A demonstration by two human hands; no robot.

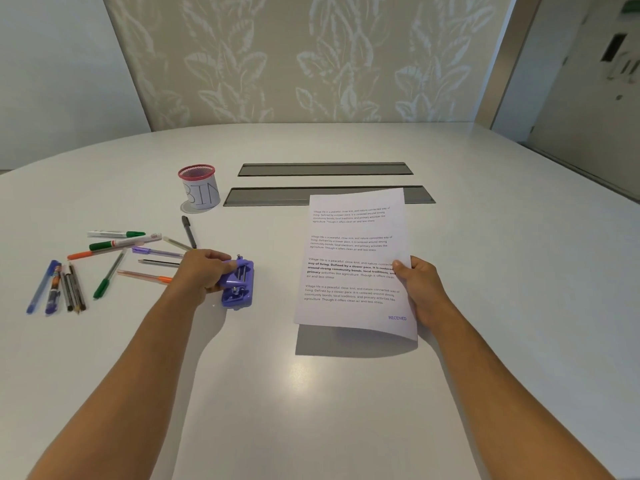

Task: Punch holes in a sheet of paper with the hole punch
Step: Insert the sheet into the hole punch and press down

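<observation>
A purple hole punch (pixel 239 285) rests on the white table (pixel 311 393), left of centre. My left hand (pixel 201 271) grips its left side, fingers curled over the handle. A printed sheet of paper (pixel 353 265) with several text paragraphs and a blue "RECEIVED" stamp is right of centre. My right hand (pixel 419 289) pinches the sheet's right edge, thumb on top. The sheet's near edge is lifted off the table and casts a shadow beneath. Punch and paper are apart, with a gap of bare table between them.
Several pens and markers (pixel 114 258) lie scattered to the left of the punch. A red mesh cup labelled "BIN" (pixel 200 187) stands behind them. Two dark cable slots (pixel 325 169) run across the table's middle; the paper's far edge overlaps the nearer one.
</observation>
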